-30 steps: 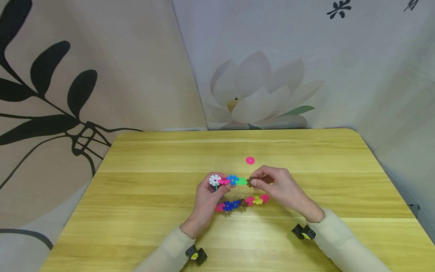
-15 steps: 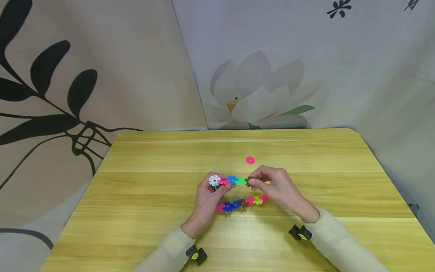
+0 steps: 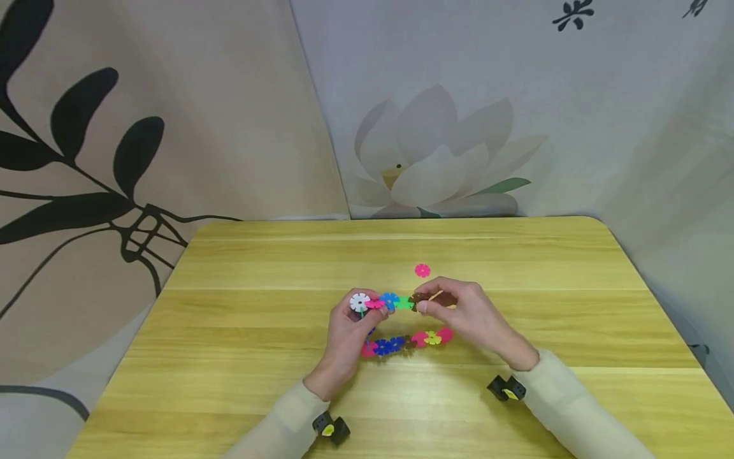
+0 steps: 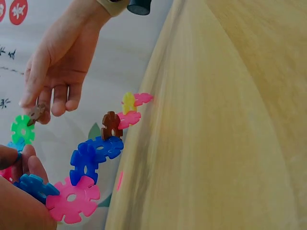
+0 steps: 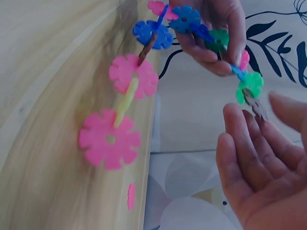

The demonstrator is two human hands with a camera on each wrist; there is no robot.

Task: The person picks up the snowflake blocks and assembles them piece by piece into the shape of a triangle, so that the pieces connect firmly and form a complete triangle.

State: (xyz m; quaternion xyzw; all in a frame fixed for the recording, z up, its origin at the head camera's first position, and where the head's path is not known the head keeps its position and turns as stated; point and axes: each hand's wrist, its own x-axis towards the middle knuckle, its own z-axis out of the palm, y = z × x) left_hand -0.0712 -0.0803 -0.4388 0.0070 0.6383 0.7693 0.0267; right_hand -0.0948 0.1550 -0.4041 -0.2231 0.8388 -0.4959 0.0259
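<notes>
My left hand point(image 3: 346, 338) holds a chain of notched plastic snowflake discs by its middle; its thumb and fingers are at a pink disc point(image 3: 374, 304). A white disc point(image 3: 360, 302) sits above that hand. From there, a light blue disc point(image 3: 389, 300), a light green disc point(image 3: 404, 303) and a brown disc point(image 3: 416, 301) run right. My right hand point(image 3: 473, 312) has thumb and fingertips at the brown end disc, pinching it. The chain's other arm, with dark blue point(image 3: 381, 347), yellow point(image 3: 432, 338) and pink discs point(image 3: 445, 335), extends nearer my body.
One loose pink disc point(image 3: 422, 271) lies on the wooden table point(image 3: 275, 382) beyond my hands. Behind the table's far edge hangs a pale backdrop point(image 3: 436, 64) printed with flowers and leaves. A small black device point(image 3: 507, 387) is on each sleeve.
Both hands and the chain shift slightly to the left and away from my body. The thumb and index finger of the right hand look a little wider apart at the brown disc.
</notes>
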